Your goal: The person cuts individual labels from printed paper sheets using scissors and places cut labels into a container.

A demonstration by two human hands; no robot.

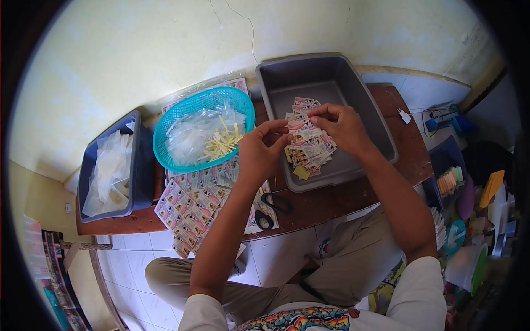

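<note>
Above the grey tub (pixel 381 129), my left hand (pixel 260 148) and my right hand (pixel 345 129) face each other, thumbs and fingertips pinched together. Between them is a small printed label (pixel 298 124) with red and blue print, held at its left and right edges. Under it, a loose pile of similar cut labels (pixel 313 150) lies in the tub, some showing yellow backs. Whether the held label sits inside a clear bag, I cannot tell. Left of my left hand stands a turquoise basket (pixel 160 144) with clear plastic bags (pixel 190 135) and yellow paper strips (pixel 223 142).
Black-handled scissors (pixel 270 211) lie near the front edge of the brown table (pixel 353 179). Uncut printed sheets (pixel 190 207) overhang that edge. A dark blue bin (pixel 144 165) with plastic bags stands far left. At right are a white charger (pixel 404 116) and a cluttered shelf area.
</note>
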